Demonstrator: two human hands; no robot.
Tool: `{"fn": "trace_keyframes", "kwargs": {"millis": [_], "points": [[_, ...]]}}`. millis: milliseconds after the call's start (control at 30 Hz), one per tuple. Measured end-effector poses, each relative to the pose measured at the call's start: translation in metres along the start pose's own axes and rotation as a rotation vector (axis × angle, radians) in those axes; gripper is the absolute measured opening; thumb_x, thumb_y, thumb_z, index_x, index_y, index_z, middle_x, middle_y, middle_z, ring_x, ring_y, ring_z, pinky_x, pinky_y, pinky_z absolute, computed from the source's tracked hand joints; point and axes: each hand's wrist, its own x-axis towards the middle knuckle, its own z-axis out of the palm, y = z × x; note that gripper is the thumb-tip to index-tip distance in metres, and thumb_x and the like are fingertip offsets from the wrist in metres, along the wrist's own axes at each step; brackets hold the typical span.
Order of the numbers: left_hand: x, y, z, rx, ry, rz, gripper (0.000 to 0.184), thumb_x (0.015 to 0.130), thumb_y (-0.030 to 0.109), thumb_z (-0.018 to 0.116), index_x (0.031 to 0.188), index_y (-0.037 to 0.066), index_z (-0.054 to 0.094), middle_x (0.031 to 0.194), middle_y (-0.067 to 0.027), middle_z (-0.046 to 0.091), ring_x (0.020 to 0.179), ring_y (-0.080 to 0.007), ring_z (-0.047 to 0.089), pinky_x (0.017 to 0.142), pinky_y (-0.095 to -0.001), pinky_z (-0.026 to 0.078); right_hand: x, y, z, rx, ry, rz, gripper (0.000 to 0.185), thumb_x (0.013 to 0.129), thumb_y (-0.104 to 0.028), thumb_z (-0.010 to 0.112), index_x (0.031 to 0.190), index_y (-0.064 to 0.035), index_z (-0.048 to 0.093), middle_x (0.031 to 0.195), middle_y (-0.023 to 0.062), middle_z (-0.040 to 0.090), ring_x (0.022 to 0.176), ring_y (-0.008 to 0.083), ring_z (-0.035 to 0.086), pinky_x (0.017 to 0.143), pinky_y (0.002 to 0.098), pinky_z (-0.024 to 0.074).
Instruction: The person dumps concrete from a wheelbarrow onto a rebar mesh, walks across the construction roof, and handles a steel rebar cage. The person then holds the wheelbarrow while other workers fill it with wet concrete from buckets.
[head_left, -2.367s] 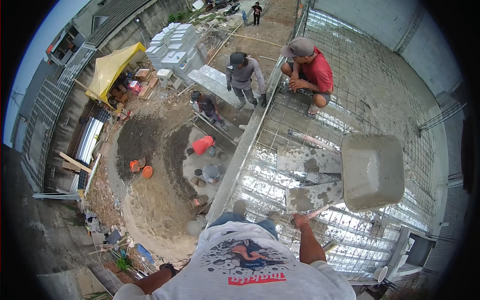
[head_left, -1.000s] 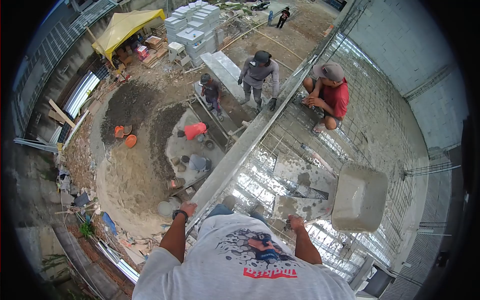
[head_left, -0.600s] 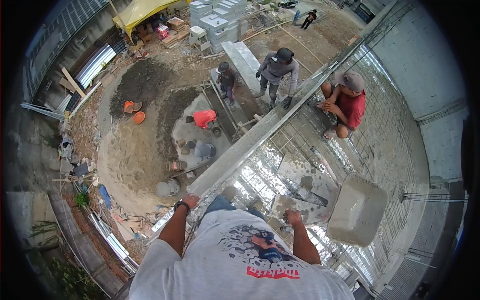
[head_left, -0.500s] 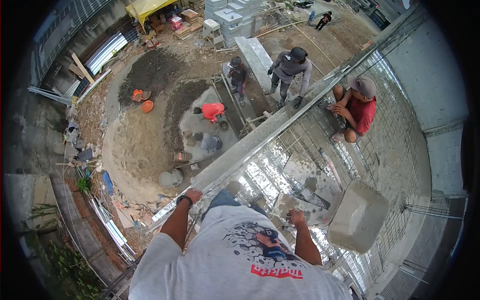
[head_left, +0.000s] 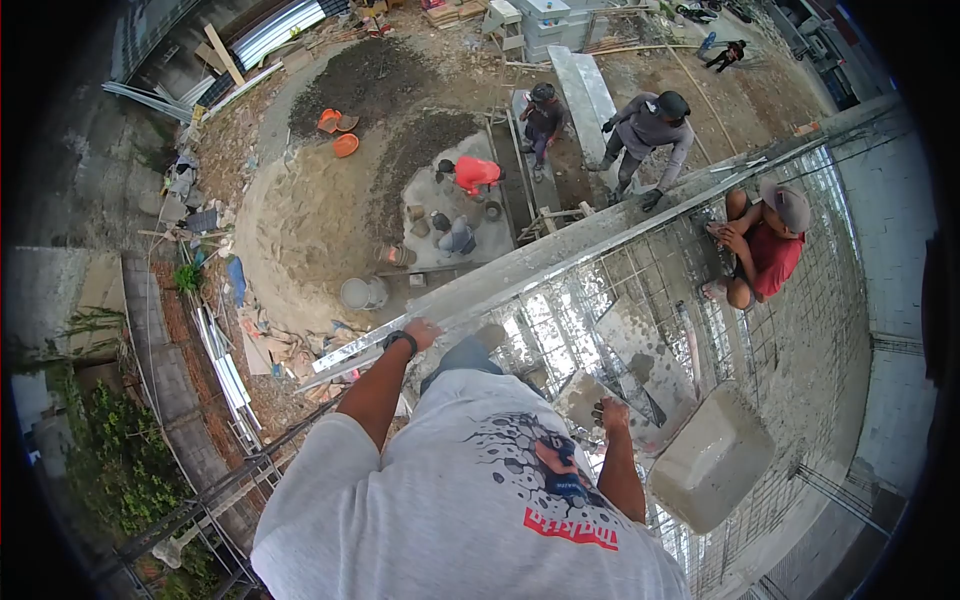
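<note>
Wheelbarrow (head_left: 712,460) over on the person's right, its grey tray lying just beyond the right hand (head_left: 612,412), off to the right and a little lower in the view. That's the relation that counts: the tray's long axis slants from lower left to upper right, so its near rim faces the right forearm, with the hand close by but apart from it. Right hand far the nearer, then, hovering over or resting on a spattered board (head_left: 580,396); which of the two can't be told. Its fingers look bent, but whether they close on anything is too small to make out. Farther up, a pale pipe (head_left: 689,335), seemingly one handle, runs down toward the tray. And the left hand (head_left: 422,332)? Well away on the opposite side, down on the edge of the concrete beam (head_left: 560,255), finger spread unclear. Beyond the tray, up to the right, a co-worker in red (head_left: 775,258) crouches on the mesh.
</note>
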Motion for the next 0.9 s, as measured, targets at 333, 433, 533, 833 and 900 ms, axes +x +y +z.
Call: {"fn": "trace_keyframes", "kwargs": {"millis": [333,433,533,833,900], "points": [[-0.009,0.004,0.002,0.022,-0.073,-0.036,0.048,0.078,0.051,0.061,0.100,0.010,0.071,0.106,-0.0196,0.066,0.102,-0.0335,0.062,0.089,-0.0413,0.047,-0.022,0.013,0.001,-0.016,-0.021,0.007,0.024,0.091,-0.026,0.056,0.101,-0.0039,0.059,0.086,0.0098,0.066,0.066,0.0213,0.064,0.052,0.0341,0.0484],[-0.002,-0.005,0.009,0.032,-0.064,-0.028,0.047,0.077,0.050,0.061,0.099,0.010,0.071,0.105,-0.0194,0.066,0.100,-0.0334,0.062,0.088,-0.0415,0.048,-0.023,0.027,-0.002,0.015,-0.009,0.029,0.025,0.091,-0.026,0.056,0.101,-0.0036,0.059,0.086,0.0106,0.066,0.066,0.0216,0.064,0.052,0.0347,0.0479],[-0.001,-0.003,0.008,0.028,-0.082,-0.027,0.046,0.076,0.049,0.061,0.099,0.010,0.071,0.104,-0.0193,0.067,0.101,-0.0337,0.062,0.088,-0.0415,0.048,-0.021,0.036,-0.002,-0.024,0.025,0.064,0.025,0.090,-0.025,0.058,0.102,-0.0035,0.059,0.086,0.0108,0.066,0.065,0.0215,0.064,0.052,0.0345,0.0473],[0.013,0.002,0.012,0.065,-0.066,0.002,0.045,0.079,0.041,0.069,0.103,0.003,0.068,0.083,-0.0139,0.069,0.073,-0.0226,0.067,0.071,-0.0350,0.051,-0.031,0.007,0.010,0.016,0.048,0.056,0.017,0.088,-0.021,0.060,0.095,-0.0053,0.063,0.081,0.0088,0.068,0.062,0.0199,0.065,0.049,0.0335,0.0488],[0.012,0.007,0.009,0.069,-0.048,0.016,0.046,0.078,0.042,0.069,0.104,0.004,0.068,0.084,-0.0144,0.069,0.075,-0.0231,0.067,0.072,-0.0355,0.051,-0.031,0.001,0.013,-0.018,0.047,0.030,0.017,0.088,-0.020,0.059,0.096,-0.0042,0.063,0.083,0.0090,0.068,0.063,0.0208,0.066,0.050,0.0334,0.0506]]}}
